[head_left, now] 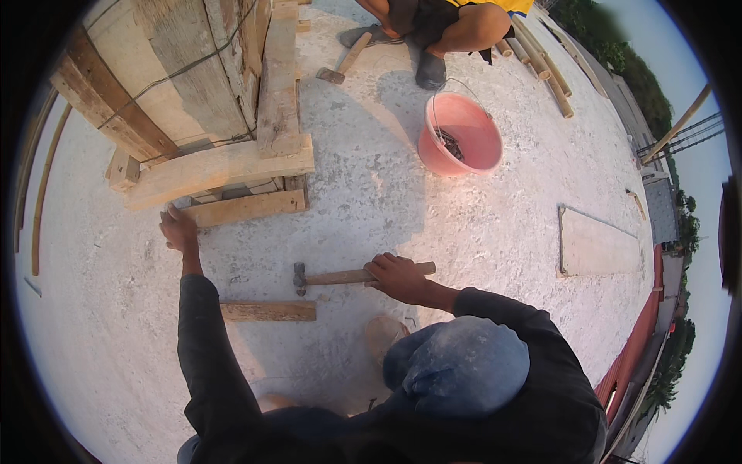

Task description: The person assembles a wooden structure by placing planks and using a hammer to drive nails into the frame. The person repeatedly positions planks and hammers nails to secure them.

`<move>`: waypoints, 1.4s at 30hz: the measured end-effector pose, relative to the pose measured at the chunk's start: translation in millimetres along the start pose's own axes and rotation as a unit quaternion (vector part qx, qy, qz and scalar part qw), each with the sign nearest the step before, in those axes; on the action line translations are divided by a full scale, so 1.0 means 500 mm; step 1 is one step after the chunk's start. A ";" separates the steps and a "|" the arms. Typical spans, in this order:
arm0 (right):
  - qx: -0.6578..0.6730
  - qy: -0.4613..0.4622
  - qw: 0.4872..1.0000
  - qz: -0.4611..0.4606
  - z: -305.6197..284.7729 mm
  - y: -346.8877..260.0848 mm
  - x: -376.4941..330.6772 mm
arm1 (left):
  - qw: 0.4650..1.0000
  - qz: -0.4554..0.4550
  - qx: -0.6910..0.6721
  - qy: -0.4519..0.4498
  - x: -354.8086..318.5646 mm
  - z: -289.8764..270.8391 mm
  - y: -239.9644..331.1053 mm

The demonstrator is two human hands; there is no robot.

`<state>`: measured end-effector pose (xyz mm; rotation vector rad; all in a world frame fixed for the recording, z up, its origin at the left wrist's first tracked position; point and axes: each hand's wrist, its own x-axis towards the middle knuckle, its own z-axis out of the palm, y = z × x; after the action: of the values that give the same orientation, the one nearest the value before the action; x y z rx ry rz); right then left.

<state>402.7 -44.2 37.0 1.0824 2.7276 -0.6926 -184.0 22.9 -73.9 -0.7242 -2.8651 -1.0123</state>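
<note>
My right hand (396, 278) is closed round the wooden handle of a hammer (332, 278). The hammer lies level just over the pale floor, its metal head pointing left. My left hand (179, 227) grips the left end of a short wooden batten (251, 209), with a small grey lump (182, 203) at the fingertips. That batten sits against the base of an upright timber box (185, 69), in front of a thicker wooden beam (220, 174). Closer to me, a loose wood offcut (268, 311) lies on the floor between my arms.
A pink bucket (481, 143) holding dark nails stands ahead to the right. Beyond it crouches another person (473, 29), with a second hammer (344, 63) near their feet. Bamboo poles (545, 62) lie far right; a flat panel (597, 243) lies nearer. The floor's edge drops off at right.
</note>
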 end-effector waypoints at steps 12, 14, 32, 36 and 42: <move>0.101 0.453 0.879 0.108 -0.361 0.383 -0.051 | 0.992 -0.073 0.047 -0.089 0.105 0.006 -0.029; 0.051 0.403 0.903 0.137 -0.412 0.477 -0.002 | 0.984 -0.002 0.180 0.016 0.107 0.040 -0.068; -0.180 0.038 0.966 0.181 -0.370 0.648 0.231 | 0.962 0.035 0.258 -0.080 0.035 -0.013 -0.053; -0.141 0.056 0.923 0.355 -0.373 0.677 0.205 | 0.955 0.017 0.269 -0.125 0.003 -0.025 -0.002; -0.011 0.485 0.836 0.257 -0.373 0.497 0.018 | 0.999 -0.021 0.034 0.029 -0.028 -0.038 0.071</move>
<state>573.6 205.6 108.3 2.5742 2.7917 0.0336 -158.8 30.1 -40.4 -0.6224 -2.8604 -0.9193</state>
